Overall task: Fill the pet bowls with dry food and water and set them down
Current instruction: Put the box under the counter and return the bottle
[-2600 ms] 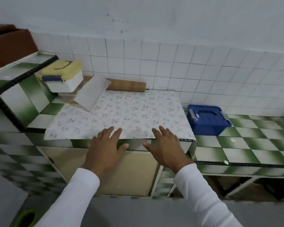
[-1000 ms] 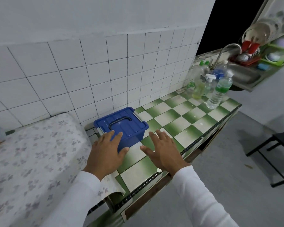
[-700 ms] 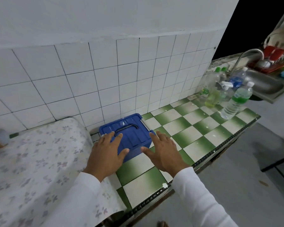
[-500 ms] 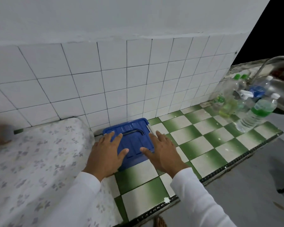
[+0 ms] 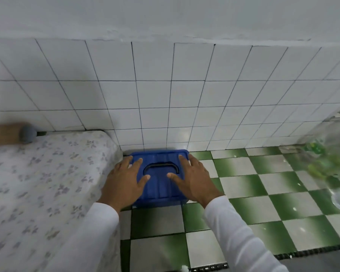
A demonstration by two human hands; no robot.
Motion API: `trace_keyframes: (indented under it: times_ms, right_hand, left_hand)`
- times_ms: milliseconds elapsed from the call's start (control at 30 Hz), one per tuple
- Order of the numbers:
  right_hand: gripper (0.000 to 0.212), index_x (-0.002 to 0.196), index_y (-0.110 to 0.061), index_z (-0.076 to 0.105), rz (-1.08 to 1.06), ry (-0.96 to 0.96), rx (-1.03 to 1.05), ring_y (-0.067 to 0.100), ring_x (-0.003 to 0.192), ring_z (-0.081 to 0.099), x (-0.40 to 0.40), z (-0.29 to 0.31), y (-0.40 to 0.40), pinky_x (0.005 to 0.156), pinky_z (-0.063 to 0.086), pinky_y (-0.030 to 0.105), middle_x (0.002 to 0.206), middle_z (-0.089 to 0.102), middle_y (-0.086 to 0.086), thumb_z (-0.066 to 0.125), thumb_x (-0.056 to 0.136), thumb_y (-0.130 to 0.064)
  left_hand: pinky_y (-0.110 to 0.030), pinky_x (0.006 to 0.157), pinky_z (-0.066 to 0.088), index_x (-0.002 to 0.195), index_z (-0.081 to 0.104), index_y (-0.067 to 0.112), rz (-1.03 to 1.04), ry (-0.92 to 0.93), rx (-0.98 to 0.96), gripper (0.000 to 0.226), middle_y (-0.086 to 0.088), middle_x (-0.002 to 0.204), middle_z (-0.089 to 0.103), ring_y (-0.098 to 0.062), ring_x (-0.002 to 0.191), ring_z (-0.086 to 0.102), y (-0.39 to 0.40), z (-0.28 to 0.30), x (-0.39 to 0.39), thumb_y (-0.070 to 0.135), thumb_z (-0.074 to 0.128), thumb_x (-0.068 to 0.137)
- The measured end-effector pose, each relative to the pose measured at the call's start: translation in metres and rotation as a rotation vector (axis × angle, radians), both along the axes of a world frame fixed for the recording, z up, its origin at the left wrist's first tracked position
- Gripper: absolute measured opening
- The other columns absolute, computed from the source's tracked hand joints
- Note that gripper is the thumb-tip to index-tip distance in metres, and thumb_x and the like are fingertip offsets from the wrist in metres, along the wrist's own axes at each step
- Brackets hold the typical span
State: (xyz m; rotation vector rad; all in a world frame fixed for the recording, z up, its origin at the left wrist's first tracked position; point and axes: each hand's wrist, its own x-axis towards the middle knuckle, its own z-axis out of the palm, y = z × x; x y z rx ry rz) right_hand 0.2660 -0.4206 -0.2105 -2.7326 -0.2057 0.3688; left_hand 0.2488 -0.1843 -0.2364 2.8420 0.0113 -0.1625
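Blue plastic is what we find under both hands: a lidded box (image 5: 159,174) with a dark handle (image 5: 161,166) lying flat in a recess on its lid. We note the box sits on the green-and-white checked counter (image 5: 249,195), its back edge against the white tiled wall (image 5: 165,95) and its left side just beside a raised surface covered in a floral sheet (image 5: 47,183).

We record the left hand (image 5: 126,182) lying over the left part of the lid, fingers straight and slightly spread, thumb pointing inward toward the handle. The right hand (image 5: 192,179) lies over the right part of the lid in the same manner, fingers extended toward the far right corner, thumb pointing inward. Neither hand curls round anything; the 2 hands are apart, with the handle between them. Whether the palms press on the lid or hover just above it, we cannot tell. Both arms wear white sleeves (image 5: 238,238).

We see no pet bowls in this view.

At the right edge, we observe blurred clear bottles (image 5: 326,160) with green on them, standing on the counter well apart from the box. At the far left, a brown cylinder (image 5: 6,133) with a grey end lies against the wall on the floral sheet.
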Motion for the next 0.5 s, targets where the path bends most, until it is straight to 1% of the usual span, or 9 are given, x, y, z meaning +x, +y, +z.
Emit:
trace_keyframes:
  times_ms: [33,233,367,500]
  right_hand:
    - [0.085,0.162,-0.025,0.011,0.013,0.008,0.004,0.032,0.154,0.012,0.003,-0.003,-0.001,0.124,0.018,0.049,0.169,0.006,0.01,0.037,0.095,-0.072]
    - [0.09,0.162,-0.023,0.006,0.018,0.049,0.038,0.035,0.153,0.016,0.017,-0.026,-0.008,0.121,0.026,0.05,0.169,0.006,0.012,0.039,0.094,-0.072]
    - [0.091,0.162,-0.024,0.003,-0.023,0.076,0.059,0.036,0.153,0.016,0.022,-0.043,-0.011,0.119,0.031,0.05,0.169,0.005,0.012,0.041,0.094,-0.071]
    - [0.09,0.161,-0.024,0.005,-0.048,0.086,0.086,0.037,0.152,0.019,0.026,-0.057,-0.013,0.117,0.034,0.051,0.168,0.008,0.012,0.044,0.094,-0.069]
  left_hand:
    - [-0.045,0.125,0.027,0.163,0.024,0.027,0.022,0.003,-0.001,0.079,-0.005,0.17,0.021,-0.027,0.154,0.024,-0.001,-0.003,0.0,0.07,0.034,0.097]
    - [-0.047,0.12,0.033,0.161,0.03,0.023,0.145,0.028,-0.026,0.071,-0.008,0.167,0.026,-0.031,0.149,0.032,-0.011,-0.016,-0.003,0.06,0.043,0.102]
    - [-0.051,0.115,0.039,0.156,0.04,0.016,0.204,-0.003,-0.099,0.074,-0.014,0.16,0.037,-0.037,0.142,0.04,-0.016,-0.026,-0.008,0.061,0.041,0.097]
    - [-0.051,0.117,0.036,0.157,0.039,0.017,0.25,-0.014,-0.124,0.067,-0.015,0.161,0.036,-0.038,0.144,0.037,-0.016,-0.041,-0.006,0.051,0.053,0.101]
